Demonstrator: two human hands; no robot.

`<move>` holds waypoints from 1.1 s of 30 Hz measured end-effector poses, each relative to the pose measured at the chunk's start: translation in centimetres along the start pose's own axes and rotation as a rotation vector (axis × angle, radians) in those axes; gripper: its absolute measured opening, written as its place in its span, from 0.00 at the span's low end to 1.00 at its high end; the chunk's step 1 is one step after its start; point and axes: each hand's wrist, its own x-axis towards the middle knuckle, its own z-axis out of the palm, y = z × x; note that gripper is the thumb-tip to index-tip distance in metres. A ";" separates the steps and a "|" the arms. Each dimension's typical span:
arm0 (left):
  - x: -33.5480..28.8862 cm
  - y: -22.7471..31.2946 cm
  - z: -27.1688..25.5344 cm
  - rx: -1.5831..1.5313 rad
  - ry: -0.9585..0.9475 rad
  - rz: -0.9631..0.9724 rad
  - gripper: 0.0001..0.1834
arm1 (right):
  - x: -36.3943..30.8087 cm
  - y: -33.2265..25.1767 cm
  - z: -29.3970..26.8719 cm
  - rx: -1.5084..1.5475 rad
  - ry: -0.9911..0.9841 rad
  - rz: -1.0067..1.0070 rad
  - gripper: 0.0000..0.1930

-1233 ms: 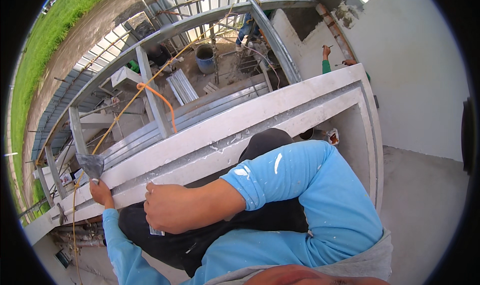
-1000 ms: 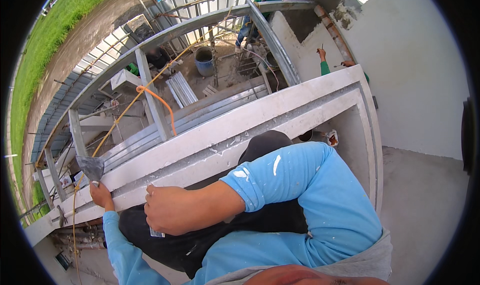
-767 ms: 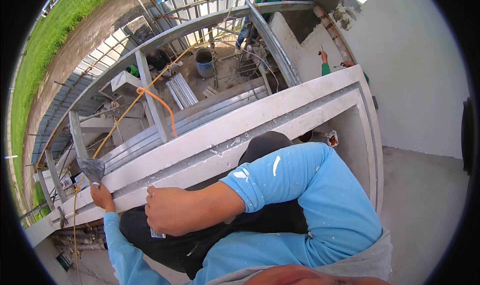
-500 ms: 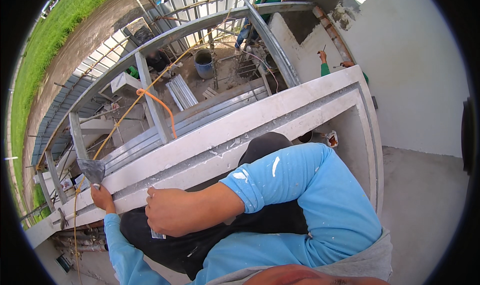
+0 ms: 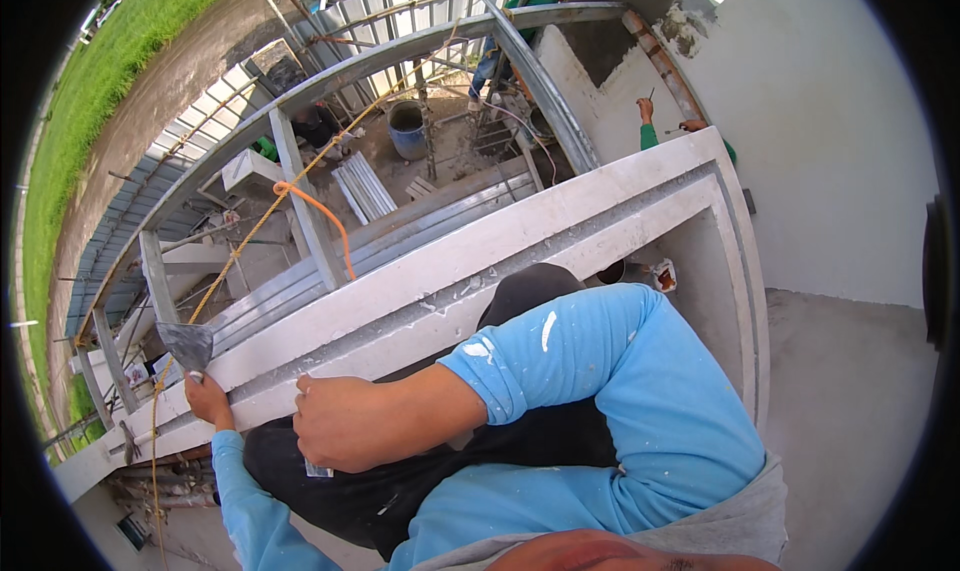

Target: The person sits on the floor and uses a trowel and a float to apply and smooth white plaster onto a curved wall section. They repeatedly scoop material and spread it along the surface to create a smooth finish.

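Observation:
My left hand (image 5: 208,401) is closed round the handle of a putty knife (image 5: 187,345), whose wide grey blade points up past the outer edge of the white ledge (image 5: 440,259). My right hand (image 5: 345,423) is a closed fist at the ledge's inner edge, over my dark-trousered leg. A small pale, shiny piece (image 5: 318,469) shows just below that fist; whether it is gripped cannot be made out. Along the ledge runs a grey groove (image 5: 365,343) with white flakes and crumbs in it.
Beyond the ledge is a drop to a work yard with a blue drum (image 5: 407,131) and a curved metal frame (image 5: 345,71). A yellow rope (image 5: 235,254) and an orange hose (image 5: 320,208) cross it. A co-worker's hand (image 5: 646,109) shows beyond the ledge. A clamp-like tool (image 5: 129,441) sits at left.
Both hands keep nearly the same pose and place. The whole view has shifted very slightly.

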 end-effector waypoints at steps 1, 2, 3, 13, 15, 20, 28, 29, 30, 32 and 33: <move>0.0 0.0 0.0 0.003 0.016 -0.005 0.24 | 0.0 0.0 0.0 -0.013 -0.015 -0.007 0.13; -0.1 0.0 0.0 -0.005 0.011 0.005 0.24 | 0.0 0.0 0.0 0.002 0.003 -0.001 0.13; -0.1 0.0 0.0 -0.009 0.019 0.012 0.24 | 0.0 0.0 0.0 0.004 0.003 -0.002 0.13; -0.1 0.0 0.0 -0.006 0.034 0.006 0.24 | 0.0 0.1 -0.1 0.001 -0.022 -0.015 0.12; -0.1 0.0 0.1 -0.009 0.039 0.019 0.24 | 0.0 0.0 -0.1 0.010 -0.013 -0.007 0.12; -0.1 -0.1 0.1 -0.012 0.024 0.009 0.24 | 0.0 -0.1 -0.1 0.010 -0.021 0.006 0.12; -0.1 0.0 -0.1 -0.031 0.040 0.023 0.22 | -0.1 -0.1 -0.4 0.003 -0.023 -0.010 0.12; -0.1 0.1 -0.1 -0.032 0.028 0.032 0.22 | -0.1 -0.1 -0.4 0.019 -0.016 -0.001 0.12; -0.1 0.1 -0.2 -0.033 0.015 0.028 0.22 | -0.1 -0.2 -0.4 0.021 -0.020 0.001 0.12; -0.2 0.2 -0.4 -0.031 0.002 0.022 0.22 | -0.1 -0.1 -0.5 0.022 -0.022 0.000 0.12; -0.2 0.3 -0.5 -0.028 0.003 0.020 0.22 | -0.1 -0.1 -0.4 0.022 -0.021 -0.003 0.12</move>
